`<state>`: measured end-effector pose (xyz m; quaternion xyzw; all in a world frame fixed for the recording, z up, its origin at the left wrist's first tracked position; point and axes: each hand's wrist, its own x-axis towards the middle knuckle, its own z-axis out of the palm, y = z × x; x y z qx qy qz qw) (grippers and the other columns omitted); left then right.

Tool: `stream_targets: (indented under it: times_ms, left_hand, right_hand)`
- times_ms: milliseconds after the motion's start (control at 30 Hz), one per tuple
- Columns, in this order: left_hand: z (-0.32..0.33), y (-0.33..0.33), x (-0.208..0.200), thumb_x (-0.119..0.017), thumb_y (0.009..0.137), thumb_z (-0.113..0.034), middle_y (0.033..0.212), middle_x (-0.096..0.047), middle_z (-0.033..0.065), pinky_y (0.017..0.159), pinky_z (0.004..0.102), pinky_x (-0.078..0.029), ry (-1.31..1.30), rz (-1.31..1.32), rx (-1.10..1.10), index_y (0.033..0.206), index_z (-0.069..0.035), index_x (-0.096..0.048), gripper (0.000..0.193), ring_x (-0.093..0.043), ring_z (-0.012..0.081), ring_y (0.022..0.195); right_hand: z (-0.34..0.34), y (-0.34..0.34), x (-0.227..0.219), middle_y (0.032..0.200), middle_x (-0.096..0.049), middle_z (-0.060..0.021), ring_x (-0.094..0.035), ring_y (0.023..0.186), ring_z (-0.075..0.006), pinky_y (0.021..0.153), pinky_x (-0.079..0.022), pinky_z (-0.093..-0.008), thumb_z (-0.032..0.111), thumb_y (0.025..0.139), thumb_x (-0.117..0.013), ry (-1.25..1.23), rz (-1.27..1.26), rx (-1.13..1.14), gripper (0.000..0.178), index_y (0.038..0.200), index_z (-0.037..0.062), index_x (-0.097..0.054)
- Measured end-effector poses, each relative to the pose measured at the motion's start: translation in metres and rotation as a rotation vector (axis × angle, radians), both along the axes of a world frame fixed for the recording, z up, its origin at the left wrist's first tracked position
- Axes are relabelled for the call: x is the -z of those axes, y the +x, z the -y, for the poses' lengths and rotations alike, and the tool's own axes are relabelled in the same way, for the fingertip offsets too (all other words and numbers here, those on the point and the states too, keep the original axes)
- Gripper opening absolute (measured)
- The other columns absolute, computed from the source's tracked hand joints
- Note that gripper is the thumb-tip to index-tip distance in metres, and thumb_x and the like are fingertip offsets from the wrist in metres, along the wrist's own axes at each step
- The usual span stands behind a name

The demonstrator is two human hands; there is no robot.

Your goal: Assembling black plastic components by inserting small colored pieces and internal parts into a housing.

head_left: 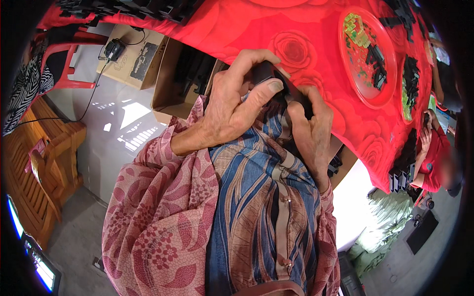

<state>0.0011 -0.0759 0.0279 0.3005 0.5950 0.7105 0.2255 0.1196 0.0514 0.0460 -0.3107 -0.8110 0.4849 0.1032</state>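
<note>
Black part (297, 94): held up in front of your chest, at the near edge of the surface (237, 30), gripped by both your hands. A dark hollow showed on its upper side; the rest of its shape was partly hidden behind your fingers (269, 89).

Left hand (228, 106): fingers closed on the part, index curled over its far end, thumb laid across its upper side. Right hand (311, 123): fingers bent and closed around the other end, thumb against the near side.

Beyond the part, your surface was draped in red cloth (292, 49) with a rose pattern. To the right on it stood a red tray (368, 97), holding black pieces (378, 66) in the middle and yellow-green pieces (356, 30) at the far end. Beside the tray, nearer the right edge, lay another group of black pieces (411, 81). More dark parts (148, 9) stood along the far left of the surface.

Left of your hands: an open carton (170, 81) with dark items inside, then a closed box (129, 69) carrying a black adapter (114, 49). Further left, a red chair (70, 66) and a wooden bench (37, 180). Far right, a co-worker in a red top (438, 165).
</note>
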Motion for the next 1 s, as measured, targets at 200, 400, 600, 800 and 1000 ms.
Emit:
stream_targets:
  times_ms: [200, 400, 600, 800, 1000]
  left_hand:
    - [0.005, 0.002, -0.005, -0.063, 0.092, -0.012, 0.082, -0.066, 0.0067, 0.058, 0.0251, -0.047, -0.036, 0.027, 0.019, 0.118, 0.003, -0.053, 0.032, -0.058, 0.0093, 0.066]
    - [0.003, 0.004, -0.008, -0.053, 0.097, -0.01, 0.108, -0.067, 0.0138, 0.088, 0.0307, -0.05, -0.136, -0.076, 0.089, 0.124, 0.005, -0.048, 0.031, -0.062, 0.0159, 0.097]
    - [-0.003, 0.003, -0.002, -0.06, 0.095, -0.013, 0.094, -0.065, 0.0062, 0.072, 0.0241, -0.049, -0.087, 0.111, 0.006, 0.119, 0.002, -0.052, 0.03, -0.058, 0.0097, 0.08]
    - [-0.007, -0.012, 0.02, -0.051, 0.101, -0.018, 0.096, -0.064, 0.0084, 0.071, 0.0265, -0.055, 0.012, 0.716, 0.067, 0.12, 0.0, -0.055, 0.026, -0.065, 0.0147, 0.085]
    - [-0.009, -0.01, 0.021, -0.049, 0.102, -0.019, 0.099, -0.065, 0.0128, 0.075, 0.0322, -0.057, 0.108, 0.758, 0.086, 0.121, 0.001, -0.052, 0.028, -0.068, 0.0215, 0.086]
  right_hand:
    - [0.003, 0.001, 0.008, 0.073, -0.06, -0.0193, -0.06, 0.066, -0.0316, 0.062, -0.047, -0.0381, 0.01, 0.074, -0.063, -0.032, -0.057, 0.027, 0.022, 0.092, -0.0019, -0.06]
    - [0.0, 0.002, 0.016, 0.073, -0.061, -0.0189, -0.06, 0.068, -0.0326, 0.064, -0.047, -0.0399, 0.011, 0.071, -0.064, 0.065, -0.033, 0.033, 0.023, 0.089, -0.001, -0.06]
    - [-0.004, 0.003, 0.017, 0.077, -0.063, -0.0203, -0.062, 0.07, -0.0344, 0.066, -0.048, -0.0405, 0.013, 0.075, -0.066, 0.169, -0.028, -0.001, 0.023, 0.092, -0.0014, -0.061]
    - [-0.018, 0.016, -0.011, 0.085, -0.065, -0.0214, -0.065, 0.077, -0.036, 0.07, -0.05, -0.0388, 0.007, 0.086, -0.063, 0.011, -0.062, -0.13, 0.027, 0.112, -0.0021, -0.059]
    - [-0.016, 0.019, -0.026, 0.087, -0.064, -0.0212, -0.065, 0.077, -0.0357, 0.069, -0.05, -0.0385, 0.003, 0.085, -0.063, 0.127, -0.039, -0.188, 0.029, 0.113, -0.003, -0.058]
